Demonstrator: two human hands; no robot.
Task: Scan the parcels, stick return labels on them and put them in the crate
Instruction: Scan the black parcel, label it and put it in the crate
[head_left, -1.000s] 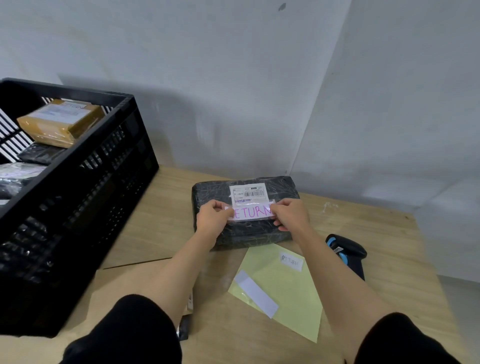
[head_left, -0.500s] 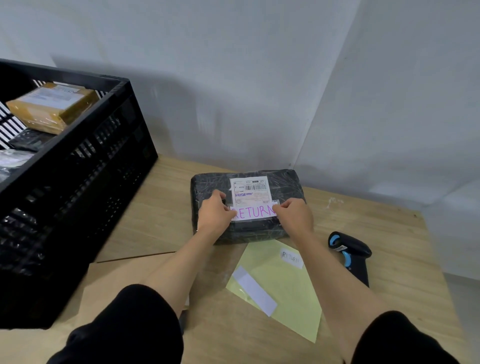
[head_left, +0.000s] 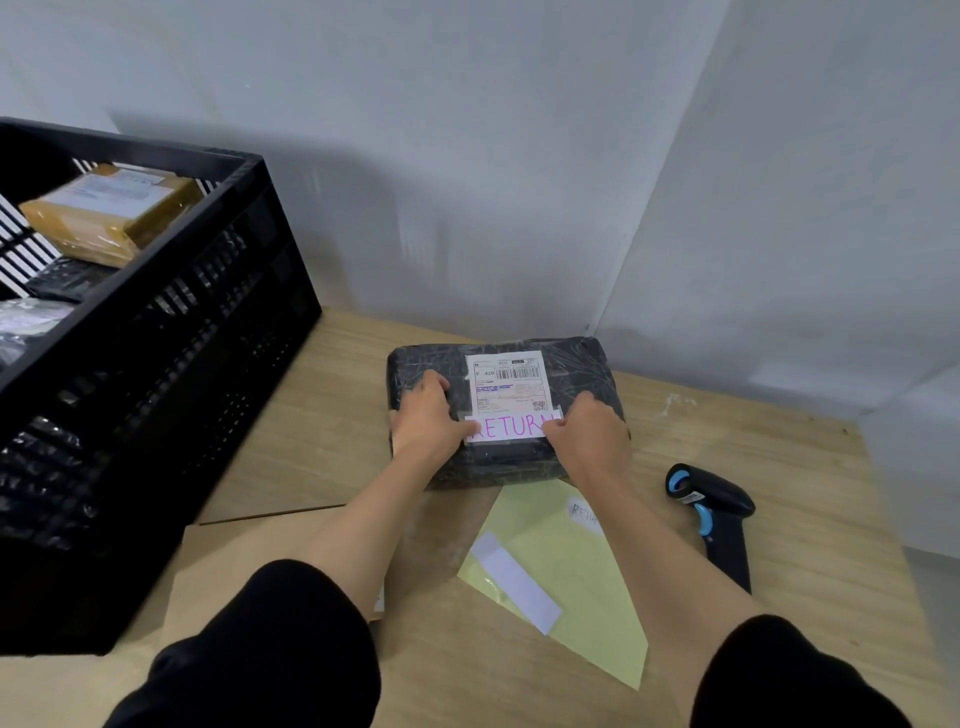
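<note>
Fingers of the left hand lie flat on the black parcel, and its thumb presses the left end of the RETURN label. The right hand touches the label's other end with bent fingers; pinch or press, I cannot tell. The parcel sits on the table under both hands. The crate stands left of the left hand. The scanner lies right of the right hand.

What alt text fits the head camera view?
The left hand and right hand press a RETURN label onto a black parcel on a wooden table. A black crate stands left; a scanner and yellow sheet lie nearer.
</note>
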